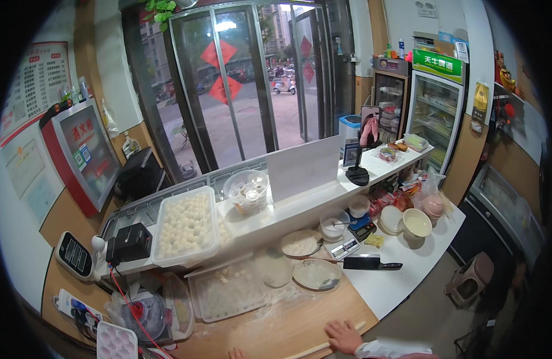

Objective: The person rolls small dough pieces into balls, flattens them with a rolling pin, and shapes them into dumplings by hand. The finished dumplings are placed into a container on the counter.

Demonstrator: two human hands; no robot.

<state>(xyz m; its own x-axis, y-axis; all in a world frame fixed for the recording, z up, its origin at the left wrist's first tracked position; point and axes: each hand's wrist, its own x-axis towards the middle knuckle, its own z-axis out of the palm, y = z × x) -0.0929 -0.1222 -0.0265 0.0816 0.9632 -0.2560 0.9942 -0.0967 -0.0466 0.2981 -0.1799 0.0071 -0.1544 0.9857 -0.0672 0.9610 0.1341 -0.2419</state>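
Along the bottom edge, my right hand (343,337) lies over a thin wooden rolling pin (308,351), which shows on both sides of it. Only the fingertips of my left hand (236,354) come into view, above the wooden board (298,316); whether they hold anything is hidden. Flour dusts the board. A shallow clear plastic tray (229,291) with several small dough pieces (230,274) in one corner sits at its far left. Two plates, one floury (301,243) and one patterned (317,273), stand behind the board's middle, beside a pale round plate (273,267).
A cleaver (372,262) lies on the white counter (388,287), near a kitchen scale (344,248) and bowls (417,223). A tub of dough balls (185,224) stands on the raised ledge. A red cable (131,305) hangs at left. A stool (469,279) stands at right.
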